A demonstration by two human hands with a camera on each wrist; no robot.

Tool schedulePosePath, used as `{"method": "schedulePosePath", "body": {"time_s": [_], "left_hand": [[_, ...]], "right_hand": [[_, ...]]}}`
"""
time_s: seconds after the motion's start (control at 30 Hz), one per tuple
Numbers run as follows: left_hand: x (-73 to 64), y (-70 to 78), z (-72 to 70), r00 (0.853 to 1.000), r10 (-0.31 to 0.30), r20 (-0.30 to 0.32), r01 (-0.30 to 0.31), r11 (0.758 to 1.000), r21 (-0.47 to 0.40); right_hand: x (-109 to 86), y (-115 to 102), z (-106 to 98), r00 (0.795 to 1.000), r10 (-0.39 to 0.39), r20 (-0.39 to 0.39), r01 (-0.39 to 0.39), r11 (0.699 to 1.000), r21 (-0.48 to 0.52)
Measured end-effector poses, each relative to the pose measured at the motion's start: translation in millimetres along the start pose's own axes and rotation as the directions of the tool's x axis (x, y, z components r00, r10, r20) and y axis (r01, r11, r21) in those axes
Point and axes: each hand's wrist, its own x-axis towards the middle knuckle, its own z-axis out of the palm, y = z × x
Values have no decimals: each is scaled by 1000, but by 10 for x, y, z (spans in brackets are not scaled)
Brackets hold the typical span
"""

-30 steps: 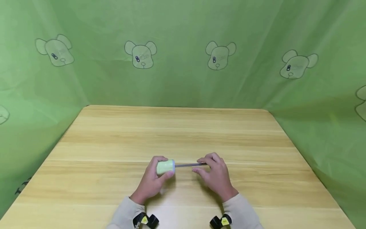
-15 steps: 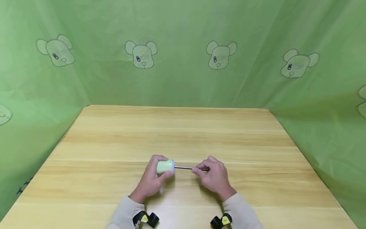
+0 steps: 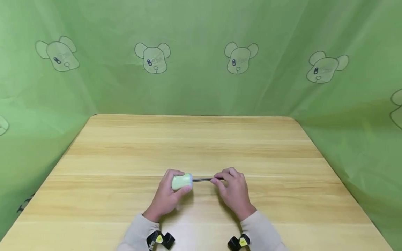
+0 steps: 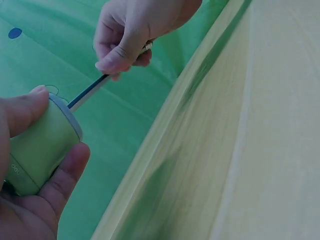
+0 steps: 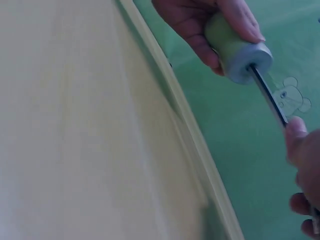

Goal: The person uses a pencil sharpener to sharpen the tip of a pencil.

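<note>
The green cylinder (image 3: 182, 182), maybe a small sharpener, is held above the wooden surface (image 3: 201, 146), with a thin dark rod (image 3: 202, 180) going into its pale end face (image 5: 264, 56). I judge the cylinder light and stiff, its smooth shell a little slippery, so it is best held around the side, with the end face kept free. The rod looks rigid but slender; it should be pinched along its length and kept in line, because sideways bending could snap it. The left hand (image 3: 166, 196) curls thumb and fingers around the cylinder; the right hand (image 3: 235, 191) pinches the rod toward its far part. Compared with half a second ago, the rod, which sloped down toward the right hand, now rises slightly, while the left hand's grip looks almost the same.
</note>
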Motion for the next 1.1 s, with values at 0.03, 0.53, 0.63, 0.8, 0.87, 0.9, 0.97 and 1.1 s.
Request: {"method": "schedulePosePath", "body": {"time_s": [0.03, 0.53, 0.63, 0.8, 0.87, 0.9, 0.97, 1.1], "left_hand": [[-1, 0, -3, 1000, -13, -6, 13, 1000, -6], [-27, 4, -8, 1000, 1, 1, -1, 999, -41], [-12, 100, -16, 1000, 19, -4, -19, 999, -37], [-12, 93, -19, 999, 48, 4, -48, 999, -21], [-10, 0, -14, 998, 69, 10, -69, 998, -15], [-9, -8, -21, 996, 85, 16, -85, 996, -15], [-4, -13, -27, 995, 99, 27, -99, 995, -1], [-1, -28, -30, 995, 83, 56, -83, 997, -3]], "right_hand": [[2, -8, 5, 1000, -17, -17, 17, 1000, 10], [7, 1, 20, 982, -147, -117, 155, 986, 61], [6, 6, 21, 987, -137, -88, 143, 988, 58], [13, -15, 22, 997, -72, -11, 72, 997, 33], [22, -37, 5, 999, -27, 39, 26, 999, 25], [27, -49, -10, 997, 2, 76, -4, 1000, 26], [36, -68, -46, 984, 70, 165, -80, 996, 50], [51, -83, -102, 947, 158, 278, -187, 979, 78]]}}
